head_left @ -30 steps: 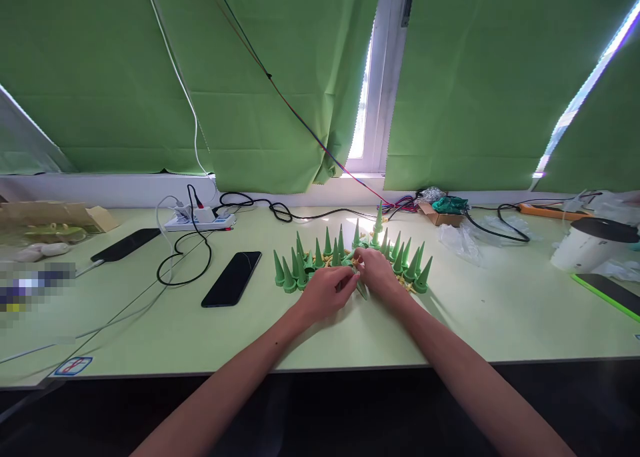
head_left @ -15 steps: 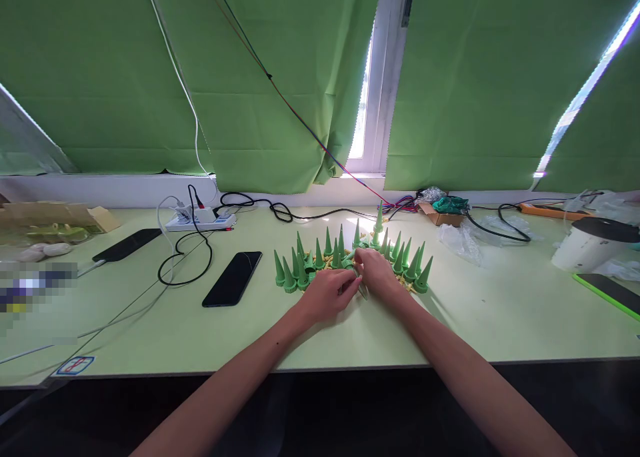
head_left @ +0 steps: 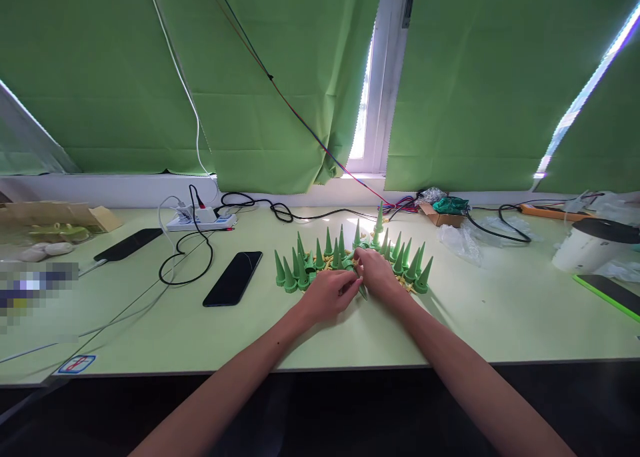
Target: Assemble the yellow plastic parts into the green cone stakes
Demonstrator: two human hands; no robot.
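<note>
My left hand [head_left: 327, 294] and my right hand [head_left: 379, 274] meet at the middle of the table, fingers closed around one small green cone [head_left: 363, 292]. Its tip points down toward the table's front edge, while the fingers cover most of the rest. Around and behind them, several green cones [head_left: 290, 275] stand upright on round bases. To the right of my right hand more of these cones [head_left: 423, 277] stand close together. Small yellowish pieces [head_left: 327, 262] lie among the cones, too small to make out.
A black phone [head_left: 233, 278] lies to the left of the cones. Behind it are a white power strip [head_left: 200, 219] and looping black cables. A white cup with a dark lid [head_left: 590, 247], a green-edged phone [head_left: 611, 294] and clear plastic bags [head_left: 460, 242] are on the right.
</note>
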